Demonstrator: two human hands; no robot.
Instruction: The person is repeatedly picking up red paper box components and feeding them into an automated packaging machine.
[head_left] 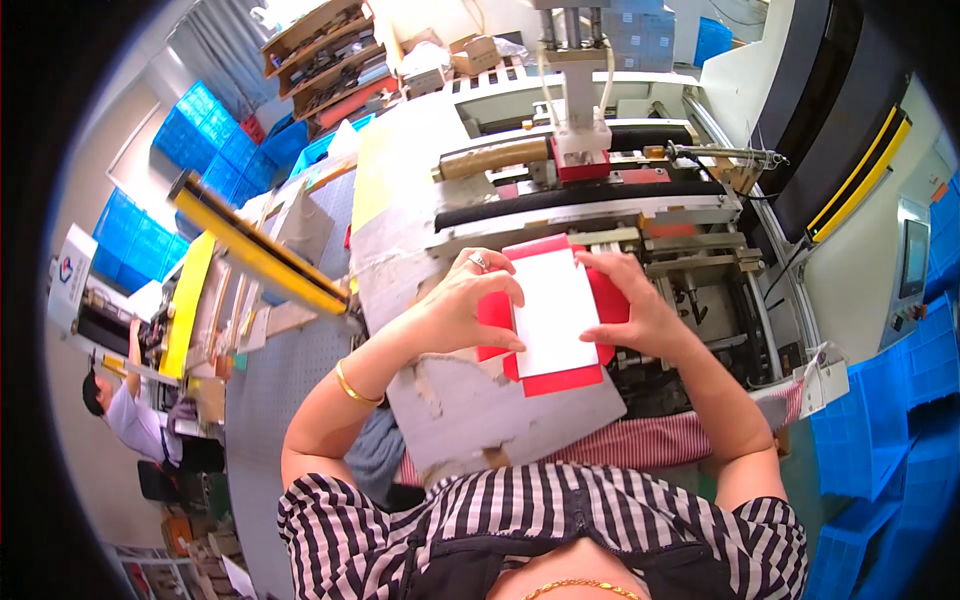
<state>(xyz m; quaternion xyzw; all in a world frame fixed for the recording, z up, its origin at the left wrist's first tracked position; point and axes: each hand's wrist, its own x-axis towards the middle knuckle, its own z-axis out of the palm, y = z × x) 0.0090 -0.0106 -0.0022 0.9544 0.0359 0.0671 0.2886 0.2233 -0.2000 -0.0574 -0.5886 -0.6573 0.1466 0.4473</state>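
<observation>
A flat red paper sheet (560, 379) with folded side flaps lies on a worn grey board (500, 410) in front of me, with a white rectangular card (553, 310) laid on its middle. My left hand (470, 300), with a ring and a gold bangle, presses the red left flap against the card's left edge. My right hand (625, 305) holds the red right flap at the card's right edge. Both hands grip the piece from its two sides.
Behind the sheet stands a grey machine (600, 200) with a black roller, a red block under a vertical press head (580, 140) and a brown roller. Blue crates (890, 400) stack at right and far left. Another person (130, 410) sits at lower left near a yellow bar (260, 255).
</observation>
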